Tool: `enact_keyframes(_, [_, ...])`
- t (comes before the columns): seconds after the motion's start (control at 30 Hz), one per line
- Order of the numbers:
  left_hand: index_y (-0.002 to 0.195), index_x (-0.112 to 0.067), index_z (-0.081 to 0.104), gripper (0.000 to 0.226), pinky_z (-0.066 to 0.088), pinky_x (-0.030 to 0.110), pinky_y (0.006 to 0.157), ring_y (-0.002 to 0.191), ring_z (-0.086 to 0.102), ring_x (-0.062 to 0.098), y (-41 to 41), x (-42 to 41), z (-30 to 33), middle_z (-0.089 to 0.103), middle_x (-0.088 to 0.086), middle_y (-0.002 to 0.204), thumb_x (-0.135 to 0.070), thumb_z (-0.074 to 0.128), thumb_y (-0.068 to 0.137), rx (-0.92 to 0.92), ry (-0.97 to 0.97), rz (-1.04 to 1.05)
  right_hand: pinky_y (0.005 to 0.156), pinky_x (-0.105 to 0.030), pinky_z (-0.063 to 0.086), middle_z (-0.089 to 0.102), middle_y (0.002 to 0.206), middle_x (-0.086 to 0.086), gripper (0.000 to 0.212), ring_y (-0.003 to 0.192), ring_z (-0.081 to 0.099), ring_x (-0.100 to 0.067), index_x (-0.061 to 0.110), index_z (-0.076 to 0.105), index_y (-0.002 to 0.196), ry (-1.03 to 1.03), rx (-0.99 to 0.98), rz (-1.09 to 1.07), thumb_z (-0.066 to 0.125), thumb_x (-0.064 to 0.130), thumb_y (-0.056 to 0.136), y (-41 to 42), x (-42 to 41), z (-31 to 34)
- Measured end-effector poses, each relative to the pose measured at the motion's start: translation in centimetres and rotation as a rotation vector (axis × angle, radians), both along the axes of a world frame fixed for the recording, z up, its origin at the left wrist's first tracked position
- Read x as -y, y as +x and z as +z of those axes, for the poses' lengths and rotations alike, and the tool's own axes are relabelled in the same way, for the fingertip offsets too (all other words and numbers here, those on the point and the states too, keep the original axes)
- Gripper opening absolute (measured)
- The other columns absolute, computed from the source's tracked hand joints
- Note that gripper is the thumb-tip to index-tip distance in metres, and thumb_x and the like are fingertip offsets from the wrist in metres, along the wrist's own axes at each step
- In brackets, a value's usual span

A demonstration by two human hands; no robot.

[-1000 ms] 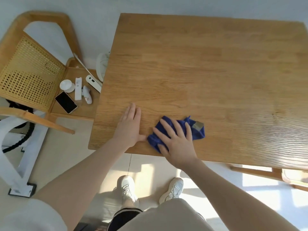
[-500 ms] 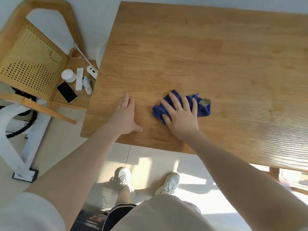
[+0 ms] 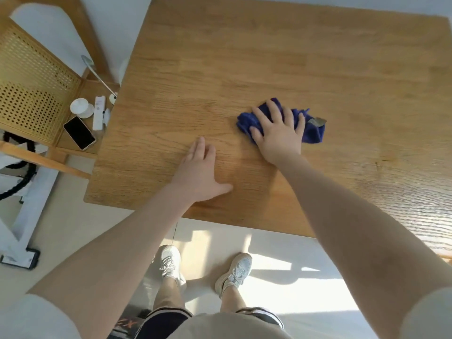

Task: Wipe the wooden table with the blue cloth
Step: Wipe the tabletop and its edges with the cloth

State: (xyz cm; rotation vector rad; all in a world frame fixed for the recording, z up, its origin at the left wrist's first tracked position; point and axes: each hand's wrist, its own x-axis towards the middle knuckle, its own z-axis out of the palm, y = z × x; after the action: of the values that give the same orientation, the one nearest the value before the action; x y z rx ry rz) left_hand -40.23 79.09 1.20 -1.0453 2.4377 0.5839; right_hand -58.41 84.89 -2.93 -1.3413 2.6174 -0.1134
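One wooden bench [image 3: 269, 57] fills most of the view, and one crumpled blue cloth [image 3: 313, 132] lies on it, a little in from the near edge, with a small grey tag at its right end. The person's two hands are both on the bench top. The right hand [image 3: 278, 133] lies flat on the cloth with its fingers spread and straight, pressing it down and covering its left half. The left hand [image 3: 198, 174] rests palm down on the bare wood just left of the cloth, fingers straight, thumb out, holding nothing. On the seat of one cane-backed wooden chair [image 3: 31, 94] at the left lie one dark phone [image 3: 79, 132], one white remote [image 3: 99, 113] and one round white object [image 3: 80, 107]. Two white sneakers [image 3: 170, 261] stand on the pale floor below.
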Motion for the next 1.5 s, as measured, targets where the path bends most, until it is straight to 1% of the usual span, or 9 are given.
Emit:
enact_keyframes(0.27, [0.147,-0.01,-0.016,0.127,0.004,0.042,0.117,0.143,-0.016,0.029,0.0,-0.6,-0.4,-0.026,0.015,0.153,-0.061,0.069,0.067,0.121,-0.083,-0.072,0.109,-0.054,0.008,0.038,0.147,0.0,0.051,0.13,0.034,-0.032,0.034,0.039,0.136,-0.027,-0.042,0.237,0.032,0.047,0.088,8.3,-10.1,-0.1])
enact_keyframes(0.4, [0.146,-0.007,-0.018,0.127,0.005,0.044,0.117,0.143,-0.015,0.031,-0.8,-1.0,0.0,-0.026,0.017,0.152,-0.059,0.069,0.069,0.187,-0.095,-0.073,0.11,-0.055,0.014,0.04,0.146,0.0,0.051,0.127,0.04,-0.033,0.033,0.041,0.136,0.016,-0.033,0.337,0.032,0.048,0.089,6.8,-10.6,-0.1])
enact_keyframes(0.67, [0.146,-0.007,-0.017,0.125,0.0,0.042,0.116,0.143,-0.013,0.031,-0.2,-1.0,-0.2,-0.023,0.019,0.152,-0.064,0.064,0.07,0.181,-0.142,-0.102,0.113,-0.054,-0.005,0.001,0.157,0.008,0.048,0.143,-0.002,-0.028,0.039,0.012,0.145,0.076,0.065,-0.066,0.021,0.047,0.098,0.4,-5.3,0.6])
enact_keyframes(0.73, [0.146,-0.007,-0.017,0.125,-0.001,0.042,0.116,0.144,-0.012,0.031,0.0,-1.1,-0.1,-0.023,0.019,0.153,-0.064,0.064,0.069,0.179,-0.143,-0.107,0.113,-0.054,-0.004,0.004,0.157,0.006,0.048,0.143,0.0,-0.028,0.037,0.016,0.145,0.07,0.052,-0.027,0.024,0.045,0.098,1.9,-7.1,0.7])
enact_keyframes(0.87, [0.147,-0.007,-0.013,0.126,0.0,0.042,0.116,0.144,-0.01,0.031,-0.4,-1.2,0.2,-0.019,0.019,0.154,-0.062,0.068,0.068,0.178,-0.127,-0.079,0.11,-0.054,0.006,0.035,0.149,0.0,0.049,0.136,0.031,-0.033,0.033,0.035,0.138,0.067,-0.015,0.121,0.025,0.046,0.092,7.6,-13.4,0.4])
enact_keyframes(0.97, [0.147,-0.005,-0.011,0.127,0.002,0.043,0.116,0.144,-0.008,0.033,-0.7,-1.1,0.4,-0.016,0.021,0.154,-0.062,0.069,0.067,0.186,-0.128,-0.089,0.108,-0.055,0.013,0.043,0.144,0.001,0.048,0.13,0.042,-0.033,0.033,0.038,0.135,0.122,-0.002,0.113,0.027,0.046,0.09,9.1,-15.1,0.3])
enact_keyframes(1.2, [0.146,-0.005,-0.013,0.125,0.003,0.043,0.116,0.144,-0.009,0.034,-0.7,-1.1,0.0,-0.018,0.02,0.154,-0.061,0.068,0.069,0.171,-0.116,-0.087,0.112,-0.054,-0.007,0.002,0.157,0.01,0.048,0.143,0.001,-0.026,0.041,0.011,0.145,0.097,0.058,-0.111,0.021,0.046,0.098,4.0,-9.4,0.7])
enact_keyframes(1.37, [0.146,-0.005,-0.015,0.125,0.003,0.041,0.116,0.143,-0.011,0.033,-0.4,-1.1,-0.2,-0.02,0.018,0.154,-0.059,0.068,0.07,0.138,-0.107,-0.089,0.112,-0.055,-0.008,0.0,0.157,0.009,0.049,0.143,-0.001,-0.029,0.04,0.01,0.146,0.086,0.072,-0.228,0.02,0.046,0.098,3.3,-7.2,0.5])
enact_keyframes(1.5, [0.145,-0.004,-0.015,0.126,0.004,0.042,0.116,0.143,-0.01,0.034,-0.3,-1.2,-0.1,-0.019,0.019,0.154,-0.06,0.068,0.069,0.135,-0.106,-0.097,0.111,-0.053,-0.004,0.018,0.155,0.004,0.049,0.142,0.013,-0.029,0.036,0.023,0.144,0.043,0.004,-0.113,0.026,0.046,0.096,8.3,-11.1,0.2])
